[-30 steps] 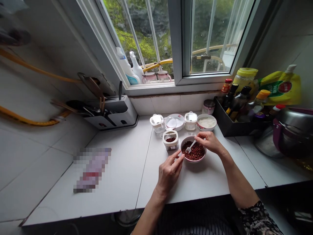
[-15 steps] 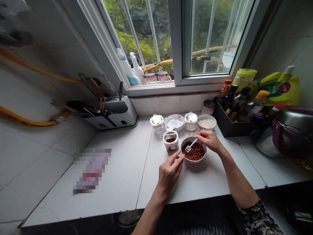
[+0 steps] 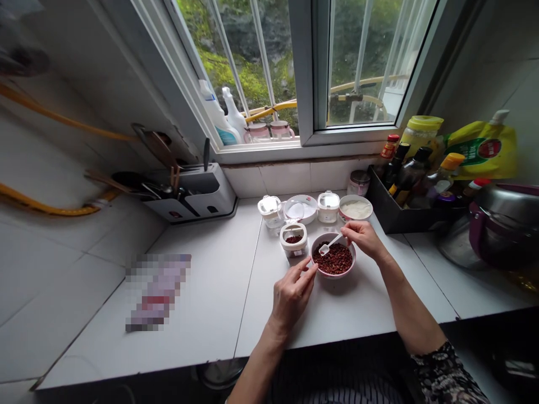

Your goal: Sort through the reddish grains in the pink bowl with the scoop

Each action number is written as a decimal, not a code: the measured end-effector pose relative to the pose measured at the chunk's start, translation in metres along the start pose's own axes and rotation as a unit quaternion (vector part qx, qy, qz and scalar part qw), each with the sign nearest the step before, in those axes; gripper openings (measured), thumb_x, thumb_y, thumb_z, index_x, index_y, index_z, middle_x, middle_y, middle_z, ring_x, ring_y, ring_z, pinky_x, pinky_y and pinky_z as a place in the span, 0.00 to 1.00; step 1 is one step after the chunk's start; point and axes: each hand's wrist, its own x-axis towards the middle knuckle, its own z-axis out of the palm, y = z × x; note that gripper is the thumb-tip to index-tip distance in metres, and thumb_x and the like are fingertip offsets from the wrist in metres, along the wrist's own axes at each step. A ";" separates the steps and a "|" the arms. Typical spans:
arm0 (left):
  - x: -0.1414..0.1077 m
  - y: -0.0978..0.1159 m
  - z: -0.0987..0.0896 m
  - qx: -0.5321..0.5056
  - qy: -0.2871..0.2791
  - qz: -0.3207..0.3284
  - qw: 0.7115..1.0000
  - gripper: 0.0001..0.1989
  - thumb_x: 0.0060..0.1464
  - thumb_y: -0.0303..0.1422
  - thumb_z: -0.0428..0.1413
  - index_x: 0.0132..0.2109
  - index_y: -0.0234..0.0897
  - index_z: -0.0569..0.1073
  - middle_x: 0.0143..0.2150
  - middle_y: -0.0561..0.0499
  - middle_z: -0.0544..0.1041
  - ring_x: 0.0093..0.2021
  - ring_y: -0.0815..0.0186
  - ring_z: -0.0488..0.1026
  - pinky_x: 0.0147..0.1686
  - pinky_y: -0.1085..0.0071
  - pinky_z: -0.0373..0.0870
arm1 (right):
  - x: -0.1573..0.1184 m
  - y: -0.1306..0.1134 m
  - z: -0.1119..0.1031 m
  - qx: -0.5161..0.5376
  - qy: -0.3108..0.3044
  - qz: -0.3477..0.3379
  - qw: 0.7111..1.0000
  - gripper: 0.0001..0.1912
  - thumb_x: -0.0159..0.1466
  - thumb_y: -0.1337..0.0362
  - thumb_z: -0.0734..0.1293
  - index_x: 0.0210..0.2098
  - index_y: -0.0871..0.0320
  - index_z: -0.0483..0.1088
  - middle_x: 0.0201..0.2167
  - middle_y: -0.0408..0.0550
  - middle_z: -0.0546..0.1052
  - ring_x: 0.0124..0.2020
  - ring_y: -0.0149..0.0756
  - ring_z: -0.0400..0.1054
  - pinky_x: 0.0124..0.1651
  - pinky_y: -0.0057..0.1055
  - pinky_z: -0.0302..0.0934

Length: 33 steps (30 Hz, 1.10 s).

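My right hand [image 3: 364,238] pinches the handle of a small white spoon [image 3: 324,249], whose scoop is over the left part of a bowl [image 3: 354,259]. Dark red peppercorn-like grains [image 3: 338,261] fill much of this pink-and-white bowl, and a few seem to lie in the scoop. At the bowl's near left rim, the thumb and fingers of my left hand [image 3: 292,294] are closed on its edge. Just left of the bowl, a clear jar [image 3: 296,253] with its white lid flipped up holds similar dark red grains.
Behind stand two clear white-lidded jars [image 3: 270,209] [image 3: 328,206], a bowl of white powder [image 3: 312,216] and a bowl of whitish contents [image 3: 356,217]. A black box of bottles [image 3: 396,219] and a metal pot [image 3: 511,224] stand right. A utensil holder [image 3: 213,196] stands back left.
The spoon has shifted slightly up within the bowl along with my right hand, and a few grains now show in its scoop. My left hand stays at the rim.
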 end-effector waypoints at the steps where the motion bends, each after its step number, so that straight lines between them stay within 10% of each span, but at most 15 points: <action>1: 0.000 0.000 0.000 -0.001 0.000 0.000 1.000 0.13 0.64 0.25 0.53 0.53 0.38 0.76 0.53 0.41 0.78 0.43 0.63 0.80 0.42 0.70 0.79 | 0.000 0.000 0.000 0.007 0.001 0.004 1.000 0.15 0.56 0.55 0.66 0.19 0.57 0.67 0.14 0.40 0.68 0.18 0.29 0.63 0.25 0.27 0.57; 33: 0.002 0.003 -0.001 -0.007 0.002 -0.004 1.000 0.14 0.65 0.25 0.52 0.54 0.40 0.75 0.53 0.42 0.78 0.47 0.62 0.79 0.43 0.69 0.79 | 0.001 0.001 0.003 -0.012 0.037 0.025 0.999 0.15 0.55 0.55 0.65 0.18 0.57 0.66 0.13 0.41 0.68 0.19 0.29 0.61 0.26 0.27 0.55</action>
